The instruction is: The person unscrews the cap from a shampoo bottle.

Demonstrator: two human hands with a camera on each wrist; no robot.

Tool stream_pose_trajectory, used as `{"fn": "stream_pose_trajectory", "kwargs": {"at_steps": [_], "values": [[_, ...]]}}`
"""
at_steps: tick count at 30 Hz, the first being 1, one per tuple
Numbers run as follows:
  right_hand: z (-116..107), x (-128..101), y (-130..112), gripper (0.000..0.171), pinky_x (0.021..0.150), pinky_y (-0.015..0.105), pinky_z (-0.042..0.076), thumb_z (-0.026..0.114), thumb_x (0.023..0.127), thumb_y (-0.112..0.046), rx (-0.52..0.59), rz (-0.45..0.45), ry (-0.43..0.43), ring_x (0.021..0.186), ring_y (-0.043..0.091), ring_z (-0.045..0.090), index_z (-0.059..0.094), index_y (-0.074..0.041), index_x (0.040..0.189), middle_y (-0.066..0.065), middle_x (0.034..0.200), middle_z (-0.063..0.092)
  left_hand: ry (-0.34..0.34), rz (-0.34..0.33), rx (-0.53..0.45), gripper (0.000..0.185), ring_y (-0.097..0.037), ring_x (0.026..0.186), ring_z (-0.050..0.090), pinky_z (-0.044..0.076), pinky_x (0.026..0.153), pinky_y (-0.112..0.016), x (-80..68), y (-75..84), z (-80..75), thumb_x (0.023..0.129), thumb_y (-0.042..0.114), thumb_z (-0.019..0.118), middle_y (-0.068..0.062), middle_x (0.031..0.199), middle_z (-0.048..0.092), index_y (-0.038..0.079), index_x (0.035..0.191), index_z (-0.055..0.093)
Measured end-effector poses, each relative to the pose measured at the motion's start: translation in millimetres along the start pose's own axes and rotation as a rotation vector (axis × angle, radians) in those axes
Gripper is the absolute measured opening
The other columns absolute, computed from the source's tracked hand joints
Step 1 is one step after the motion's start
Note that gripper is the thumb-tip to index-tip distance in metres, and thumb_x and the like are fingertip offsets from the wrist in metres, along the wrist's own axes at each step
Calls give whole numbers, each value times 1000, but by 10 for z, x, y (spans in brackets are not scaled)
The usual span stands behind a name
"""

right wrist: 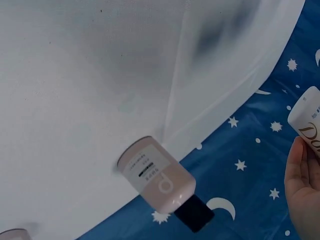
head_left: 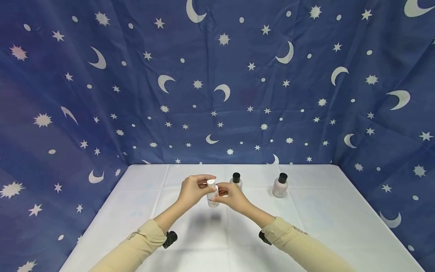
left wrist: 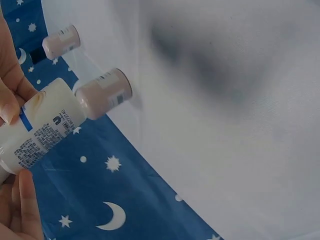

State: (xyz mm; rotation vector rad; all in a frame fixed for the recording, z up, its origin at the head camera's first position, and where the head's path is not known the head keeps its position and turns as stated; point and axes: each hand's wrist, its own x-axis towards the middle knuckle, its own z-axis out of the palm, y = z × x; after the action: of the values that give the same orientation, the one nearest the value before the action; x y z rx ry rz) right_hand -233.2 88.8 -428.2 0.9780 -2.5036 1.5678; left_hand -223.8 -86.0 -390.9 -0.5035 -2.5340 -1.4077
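Note:
A white bottle (head_left: 213, 201) with a white cap (head_left: 211, 182) is held upright off the tabletop between both hands. My left hand (head_left: 192, 190) pinches it at the cap, the index finger along the top and the thumb against the side. Around its body, my right hand (head_left: 234, 196) grips from the other side with thumb and fingers. Fine print and a blue band show on the bottle (left wrist: 55, 112) in the left wrist view; gold lettering shows on the bottle (right wrist: 310, 120) in the right wrist view, where the cap is out of frame.
Behind my right hand stands a pink bottle with a black cap (head_left: 236, 177), partly hidden. Another pink bottle (head_left: 280, 189) with a black cap stands farther right. A white cloth covers the table (head_left: 316, 215); a blue moon-and-star curtain (head_left: 217, 75) hangs behind and at both sides.

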Motion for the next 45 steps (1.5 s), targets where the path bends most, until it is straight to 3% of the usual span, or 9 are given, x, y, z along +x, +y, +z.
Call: {"fn": "stream_pose_trajectory", "kwargs": {"at_steps": [13, 22, 29, 34, 42, 45], "values": [[-235, -253, -211, 36, 84, 31, 56, 72, 81, -9, 8, -26, -6, 91, 26, 66, 62, 7, 112, 20, 106, 67, -60, 79, -154, 31, -16, 71, 69, 56, 65, -20, -99, 298, 34, 73, 15, 80, -12, 89, 74, 7, 102, 72], [-285, -456, -279, 38, 86, 21, 53, 69, 85, -12, 118, 7, 27, 94, 4, 62, 55, 5, 117, 21, 111, 62, -76, 121, -220, 32, -15, 76, 67, 57, 72, -26, -183, 461, 33, 74, 12, 79, -12, 98, 73, 5, 104, 71], [-235, -506, -313, 44, 92, 24, 52, 64, 90, -15, 172, 3, -20, 106, 8, 62, 52, 10, 124, 26, 121, 59, -71, 123, -254, 31, -8, 78, 65, 56, 76, -27, -230, 480, -26, 72, 9, 80, -14, 99, 72, 2, 101, 72], [-209, -565, -363, 43, 95, 24, 50, 60, 92, -12, 233, -64, -67, 109, 2, 59, 50, 14, 125, 31, 123, 57, -157, 134, -310, 32, -4, 85, 64, 55, 82, -26, -282, 480, -82, 73, 11, 80, -16, 103, 71, 3, 103, 71], [-283, -636, -414, 45, 93, 19, 49, 58, 93, -14, 313, -116, -146, 108, -4, 57, 49, 20, 121, 38, 117, 55, -348, 309, -473, 38, -1, 97, 62, 53, 90, -24, -290, 438, -170, 80, 10, 73, -32, 107, 62, -12, 110, 61], [-318, -636, -406, 46, 91, 20, 51, 57, 94, -16, 376, -117, -202, 105, -2, 60, 48, 21, 118, 42, 113, 54, -445, 327, -550, 45, -3, 104, 62, 52, 91, -24, -264, 421, -171, 85, 14, 68, -33, 114, 60, -15, 117, 55]]}}
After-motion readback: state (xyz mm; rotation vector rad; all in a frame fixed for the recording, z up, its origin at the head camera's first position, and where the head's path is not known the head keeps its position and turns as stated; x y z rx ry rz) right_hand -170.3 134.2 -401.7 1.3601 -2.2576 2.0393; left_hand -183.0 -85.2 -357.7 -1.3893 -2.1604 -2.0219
